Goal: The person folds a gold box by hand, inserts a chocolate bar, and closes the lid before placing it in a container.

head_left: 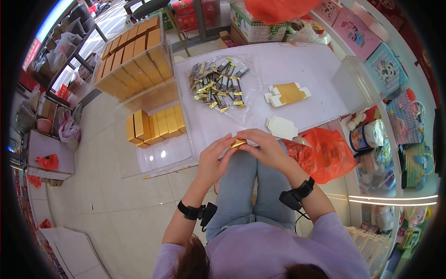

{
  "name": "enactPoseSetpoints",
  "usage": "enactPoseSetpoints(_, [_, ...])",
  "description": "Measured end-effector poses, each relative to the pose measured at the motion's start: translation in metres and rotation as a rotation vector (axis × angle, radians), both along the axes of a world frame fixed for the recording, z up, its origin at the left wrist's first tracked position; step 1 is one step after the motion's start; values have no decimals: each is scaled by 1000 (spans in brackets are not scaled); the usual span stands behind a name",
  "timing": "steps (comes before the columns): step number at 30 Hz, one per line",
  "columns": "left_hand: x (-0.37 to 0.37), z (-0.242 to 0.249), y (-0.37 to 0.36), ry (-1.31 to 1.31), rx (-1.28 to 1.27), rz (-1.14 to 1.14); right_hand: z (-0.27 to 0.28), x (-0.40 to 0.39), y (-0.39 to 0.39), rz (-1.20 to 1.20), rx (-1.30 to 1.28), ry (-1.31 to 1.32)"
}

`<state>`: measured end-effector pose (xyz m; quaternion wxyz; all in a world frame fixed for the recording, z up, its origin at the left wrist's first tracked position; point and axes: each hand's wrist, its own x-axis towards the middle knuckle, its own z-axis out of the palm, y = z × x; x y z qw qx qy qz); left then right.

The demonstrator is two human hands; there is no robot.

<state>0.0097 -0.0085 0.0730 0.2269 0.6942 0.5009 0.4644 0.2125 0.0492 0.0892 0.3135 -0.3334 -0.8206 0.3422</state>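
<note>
Above my knees, at the table's near edge, a small gold box (238,143) is held between both hands, mostly covered by fingers. My left hand (214,157) is closed on its left side, and my right hand (264,148) grips it from the right and top. Beyond the hands, a pile of small wrapped bars (218,83) in gold and dark wrappers lies on a clear plastic bag (253,79). Unfolded, a gold box blank (289,93) with white flaps lies to the right. Closer to my right hand is a white-side-up box blank (281,128).
On the left, a clear bin (179,153) holds a row of gold boxes (160,123); behind it a taller bin (134,76) is packed with more. A red plastic bag (325,156) hangs right of my knees. An empty-looking clear container (357,83) stands at the table's right end.
</note>
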Motion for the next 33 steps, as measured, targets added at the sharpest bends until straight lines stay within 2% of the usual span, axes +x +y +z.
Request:
enactPoseSetpoints(8, [0,-3,1,11,-28,12,-19,-5,-5,-70,141,6])
enactPoseSetpoints(10, [0,-6,-2,18,-25,21,-23,-6,-6,-74,334,-26])
enactPoseSetpoints(16, [2,-22,-7,228,179,45,-26,-5,-16,-80,562,-141])
enactPoseSetpoints(21, [4,-31,-9,352,279,60,-40,-4,-20,-107,631,-190])
enactPoseSetpoints(25, [12,-42,-13,324,258,118,-46,-3,-20,-144,665,-227])
enactPoseSetpoints(26, [16,-50,-12,249,210,136,-46,-2,-23,-144,666,-226])
enactPoseSetpoints(28, [20,-44,-9,174,169,151,-40,-3,-29,-183,373,-165])
enactPoseSetpoints(29, [21,-42,-8,256,246,170,-43,-4,-32,-185,375,-166])
enactPoseSetpoints(31, [23,-41,-7,336,321,190,-60,-7,-34,-338,-268,367])
enactPoseSetpoints(32, [23,-45,-5,410,392,192,-68,-5,-29,-337,-603,488])
enactPoseSetpoints(33, [23,-47,-4,485,463,194,-65,-4,-25,-337,-603,488])
